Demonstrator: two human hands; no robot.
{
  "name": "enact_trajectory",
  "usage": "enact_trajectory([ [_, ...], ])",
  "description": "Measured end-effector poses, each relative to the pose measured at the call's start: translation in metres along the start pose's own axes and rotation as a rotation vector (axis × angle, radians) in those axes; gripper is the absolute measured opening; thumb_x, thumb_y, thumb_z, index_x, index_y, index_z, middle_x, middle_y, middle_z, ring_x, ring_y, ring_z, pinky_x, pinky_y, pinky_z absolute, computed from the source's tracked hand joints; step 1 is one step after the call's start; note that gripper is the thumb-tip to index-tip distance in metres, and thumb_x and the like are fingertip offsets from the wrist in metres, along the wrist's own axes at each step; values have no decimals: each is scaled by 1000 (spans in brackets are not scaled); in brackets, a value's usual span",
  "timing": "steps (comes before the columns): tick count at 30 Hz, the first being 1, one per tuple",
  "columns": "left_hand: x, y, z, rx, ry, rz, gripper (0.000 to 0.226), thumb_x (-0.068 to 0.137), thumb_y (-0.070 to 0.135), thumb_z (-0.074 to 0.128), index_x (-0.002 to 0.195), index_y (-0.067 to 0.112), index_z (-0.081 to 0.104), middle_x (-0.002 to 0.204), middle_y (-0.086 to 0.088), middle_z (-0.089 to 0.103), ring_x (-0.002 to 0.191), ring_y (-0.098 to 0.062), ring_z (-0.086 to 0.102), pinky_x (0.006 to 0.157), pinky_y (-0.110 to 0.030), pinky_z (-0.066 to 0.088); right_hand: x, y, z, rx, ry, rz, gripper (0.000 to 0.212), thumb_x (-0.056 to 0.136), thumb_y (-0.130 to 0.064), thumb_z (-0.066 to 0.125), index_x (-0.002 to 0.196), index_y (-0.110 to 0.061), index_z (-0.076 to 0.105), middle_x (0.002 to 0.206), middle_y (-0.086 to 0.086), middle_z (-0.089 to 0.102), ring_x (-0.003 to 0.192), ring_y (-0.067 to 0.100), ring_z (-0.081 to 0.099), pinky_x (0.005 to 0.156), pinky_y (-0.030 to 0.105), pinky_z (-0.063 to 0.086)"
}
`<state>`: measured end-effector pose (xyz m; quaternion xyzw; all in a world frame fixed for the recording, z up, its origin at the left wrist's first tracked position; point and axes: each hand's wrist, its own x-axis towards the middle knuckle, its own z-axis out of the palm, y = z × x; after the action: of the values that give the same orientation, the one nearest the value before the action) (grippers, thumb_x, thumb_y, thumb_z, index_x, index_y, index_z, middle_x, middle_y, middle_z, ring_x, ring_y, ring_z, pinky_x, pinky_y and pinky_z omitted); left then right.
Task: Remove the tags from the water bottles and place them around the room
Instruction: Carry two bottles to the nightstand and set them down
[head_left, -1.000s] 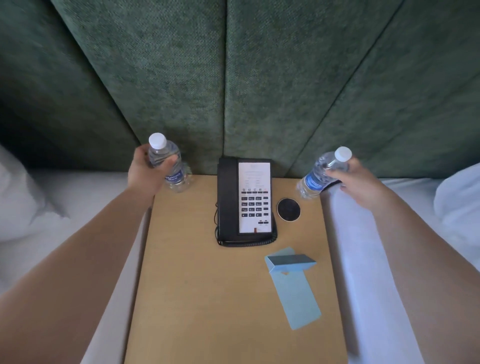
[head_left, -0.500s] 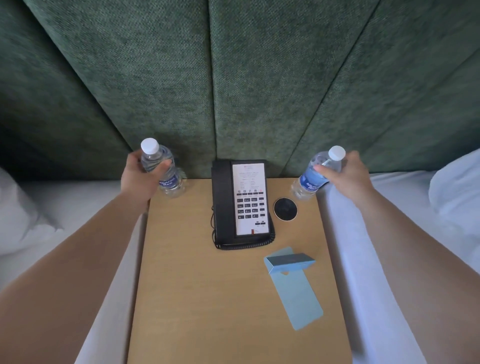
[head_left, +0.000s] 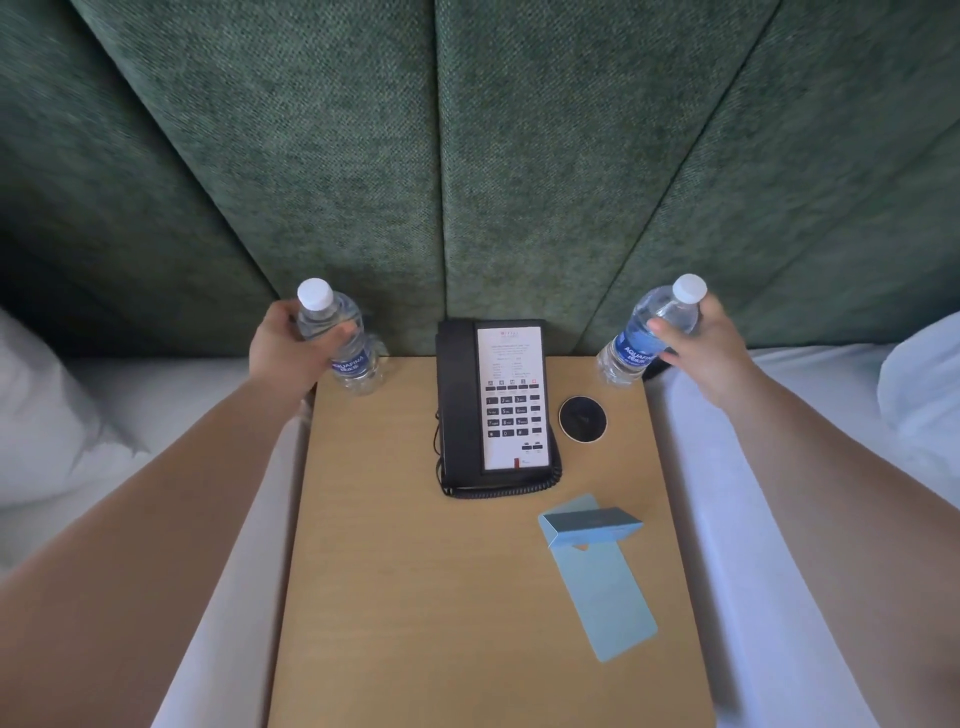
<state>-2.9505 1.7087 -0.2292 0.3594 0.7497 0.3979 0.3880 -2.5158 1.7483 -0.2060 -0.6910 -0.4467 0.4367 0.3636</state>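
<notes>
Two clear water bottles with white caps and blue labels stand at the back corners of a wooden nightstand (head_left: 415, 597). My left hand (head_left: 291, 348) grips the left bottle (head_left: 340, 340) around its upper body; its base rests on the back left corner. My right hand (head_left: 706, 343) holds the right bottle (head_left: 649, 332), which leans to the right with its base at the back right corner. No tag shows on either bottle.
A black desk phone (head_left: 493, 405) sits at the back middle, a round black coaster (head_left: 583, 419) to its right. A folded light blue card (head_left: 597, 566) lies front right. White beds flank the nightstand, with a green padded wall behind.
Both bottles have come down toward the back corners of the nightstand, still in my hands. The view has shifted slightly.
</notes>
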Motion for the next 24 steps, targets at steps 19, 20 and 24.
enact_trajectory([
  [19, 9, 7, -14, 180, 20, 30, 80, 67, 36, 86, 130, 13, 43, 116, 3, 58, 102, -14, 57, 83, -30, 45, 12, 5, -5, -56, -55, -25, 60, 83, -18, 74, 134, -13, 42, 125, -1, 54, 108, 14, 54, 87, 32, 44],
  [20, 6, 7, -10, 179, 55, 32, 82, 66, 38, 87, 131, 12, 42, 114, 5, 56, 100, -13, 54, 81, -29, 42, 11, 6, -2, -30, -44, -40, 61, 81, -17, 75, 132, -8, 44, 124, 4, 55, 108, 17, 55, 83, 31, 44],
  [24, -4, 4, 6, 206, 175, 36, 76, 64, 39, 87, 121, 13, 45, 104, 7, 54, 92, -14, 53, 76, -30, 42, 7, 16, 21, 8, 108, -59, 61, 76, -16, 79, 125, -1, 47, 120, 14, 60, 104, 26, 60, 86, 40, 49],
])
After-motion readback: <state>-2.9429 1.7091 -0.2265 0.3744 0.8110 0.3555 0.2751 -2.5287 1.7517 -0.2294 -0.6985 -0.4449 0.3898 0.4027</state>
